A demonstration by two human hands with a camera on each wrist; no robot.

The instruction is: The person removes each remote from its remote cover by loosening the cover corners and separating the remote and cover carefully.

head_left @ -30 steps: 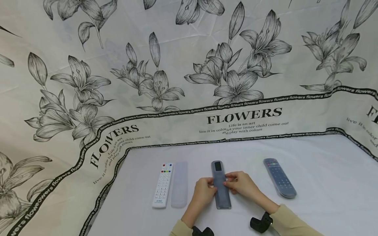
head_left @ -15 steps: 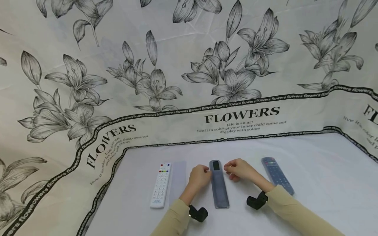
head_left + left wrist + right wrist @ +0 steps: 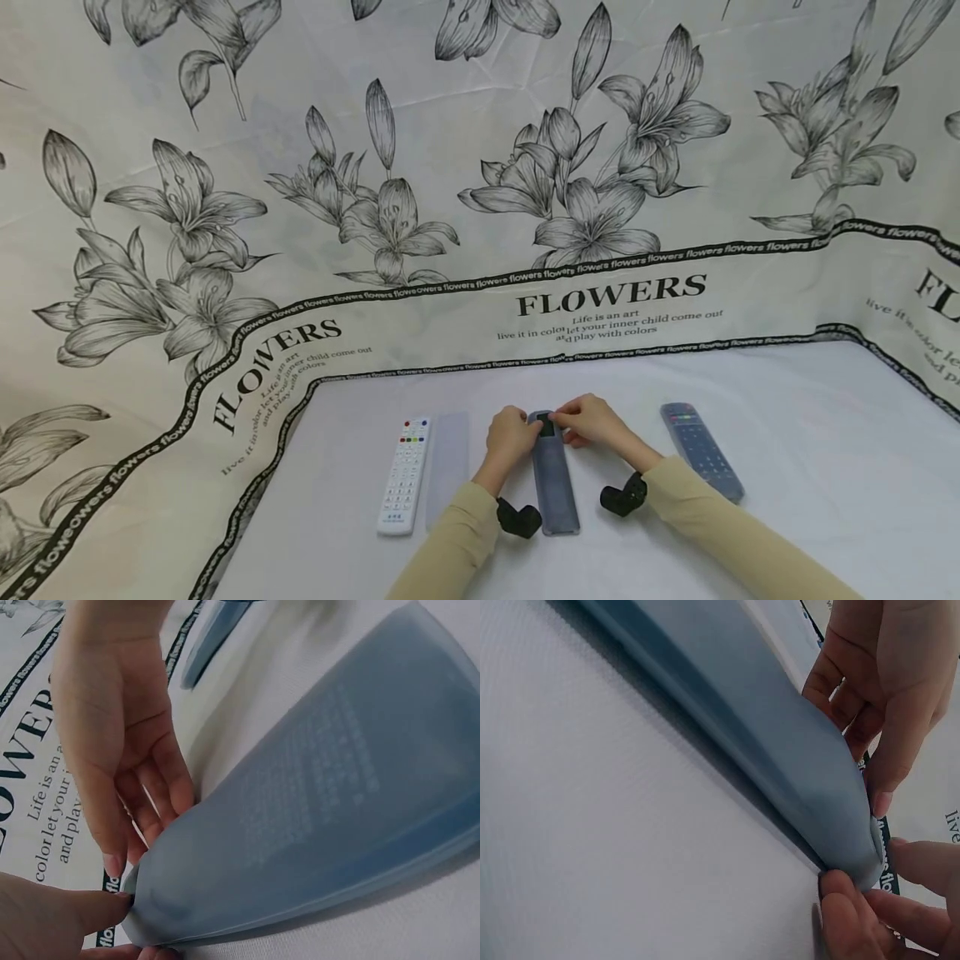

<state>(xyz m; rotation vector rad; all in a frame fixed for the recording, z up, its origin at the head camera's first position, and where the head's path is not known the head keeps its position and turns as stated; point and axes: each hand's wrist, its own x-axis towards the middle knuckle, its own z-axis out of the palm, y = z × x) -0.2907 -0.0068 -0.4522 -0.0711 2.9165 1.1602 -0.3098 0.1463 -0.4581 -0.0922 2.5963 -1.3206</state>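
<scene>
Head view, sleeved remote: the blue-grey sleeved remote (image 3: 555, 492) lies on the white cloth (image 3: 637, 567), between the forearms, its far end under both hands.
Head view, hands: left hand (image 3: 510, 435) at that end's left side, right hand (image 3: 592, 419) at its right.
Head view, neighbours: to the left, a pale translucent sleeve (image 3: 447, 471), then a white remote (image 3: 405, 475); to the right, a 2nd blue remote (image 3: 702, 450), partly behind the right sleeve (image 3: 738, 517).
Left wrist view, left fingers: thumb on the sleeve's end, fingertips low against it, pinching it.
Left wrist view, surface: faint printed lines (image 3: 307, 772) show through.
Right wrist view, right fingers: bent, gripping the sleeve's near corner; cannot tell whether the thumb touches.
</scene>
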